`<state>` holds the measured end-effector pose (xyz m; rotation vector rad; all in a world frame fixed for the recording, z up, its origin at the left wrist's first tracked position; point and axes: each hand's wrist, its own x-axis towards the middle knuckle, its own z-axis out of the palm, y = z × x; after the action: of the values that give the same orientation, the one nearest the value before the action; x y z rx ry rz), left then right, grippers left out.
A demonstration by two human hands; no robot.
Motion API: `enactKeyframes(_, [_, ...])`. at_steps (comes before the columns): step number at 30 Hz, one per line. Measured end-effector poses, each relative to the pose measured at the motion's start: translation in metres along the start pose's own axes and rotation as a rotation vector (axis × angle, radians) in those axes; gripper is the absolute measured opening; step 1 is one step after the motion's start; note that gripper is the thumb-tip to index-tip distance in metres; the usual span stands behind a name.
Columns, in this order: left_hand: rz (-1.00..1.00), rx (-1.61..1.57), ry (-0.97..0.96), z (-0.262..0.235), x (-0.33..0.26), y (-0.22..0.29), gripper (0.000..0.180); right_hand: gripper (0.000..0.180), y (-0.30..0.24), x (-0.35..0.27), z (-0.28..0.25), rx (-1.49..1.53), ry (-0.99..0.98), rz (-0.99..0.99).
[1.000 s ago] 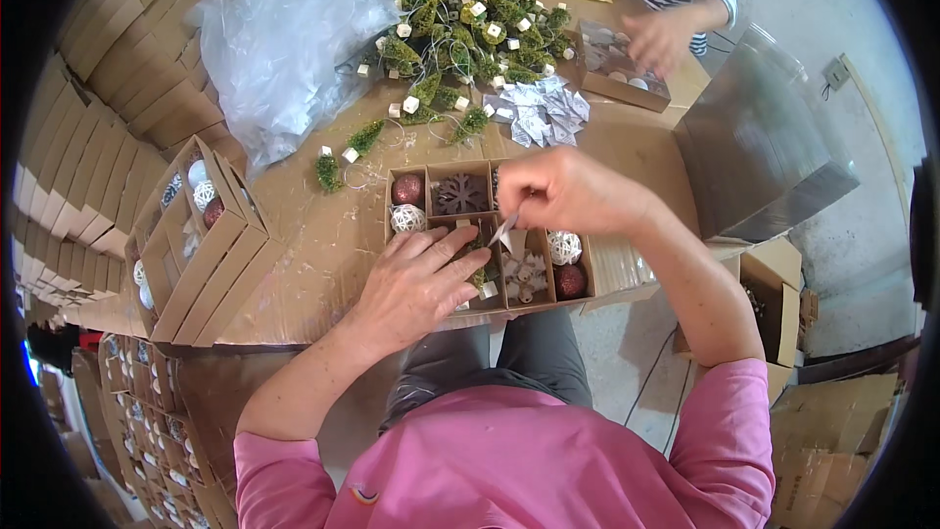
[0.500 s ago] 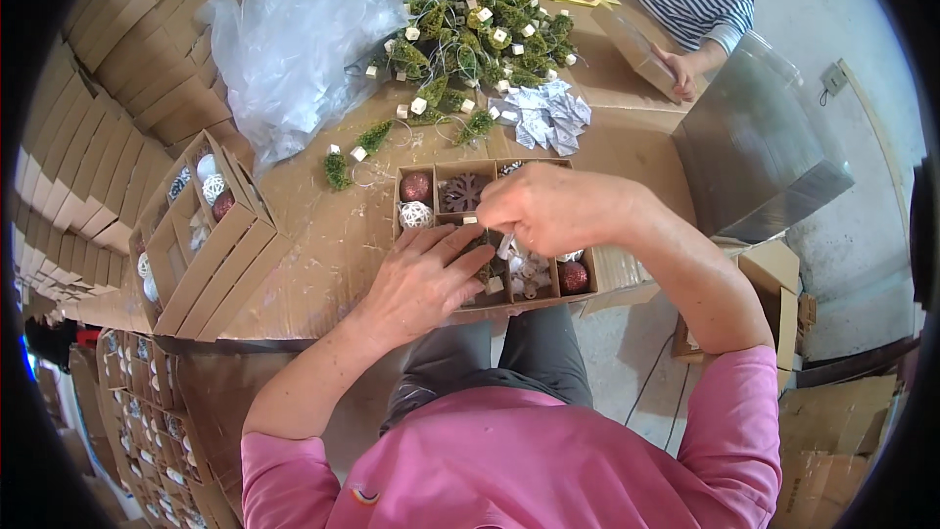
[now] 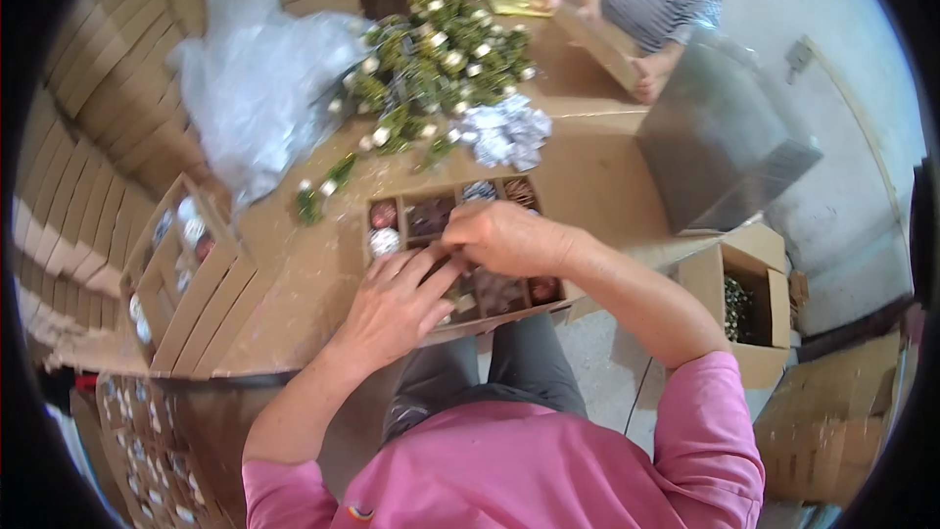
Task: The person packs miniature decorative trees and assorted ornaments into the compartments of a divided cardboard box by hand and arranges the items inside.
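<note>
A shallow cardboard box (image 3: 548, 312) with dividers lies at the table's near edge. My left hand (image 3: 387, 306) reaches over its left near compartments, fingers bent inward. Its fingertips meet those of my right hand (image 3: 504, 240), which is pinched closed above the box's middle. Whatever they grip is hidden by the fingers. Around them in the compartments are a dark red ball (image 3: 383, 214), a white ball (image 3: 384, 242), a dark snowflake (image 3: 429, 216), and a second red ball (image 3: 544, 289). Part of a pale block (image 3: 464, 303) shows below my left fingers.
Green bottle-brush ornaments (image 3: 431, 59) with pale blocks are heaped beyond, beside crumpled plastic (image 3: 264, 78) and paper tags (image 3: 504, 130). Filled boxes (image 3: 186, 284) lean at left. A grey box (image 3: 725, 137) stands right, an open carton (image 3: 749, 304) below it. Across sits a co-worker holding cardboard (image 3: 599, 49).
The whole view has shifted, so the table appears farther left and is blurred. My right hand has shifted slightly away from the white pieces in the near compartment, and its fingers meet my left fingertips.
</note>
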<state>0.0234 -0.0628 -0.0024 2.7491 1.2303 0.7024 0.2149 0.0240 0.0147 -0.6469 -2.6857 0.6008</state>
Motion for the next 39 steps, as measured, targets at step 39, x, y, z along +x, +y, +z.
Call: enactKeyframes(39, [0.034,-0.007,-0.059,0.011,-0.014,-0.026,0.045,0.008,-0.017,-0.228,-0.257,-0.308,0.544,0.854])
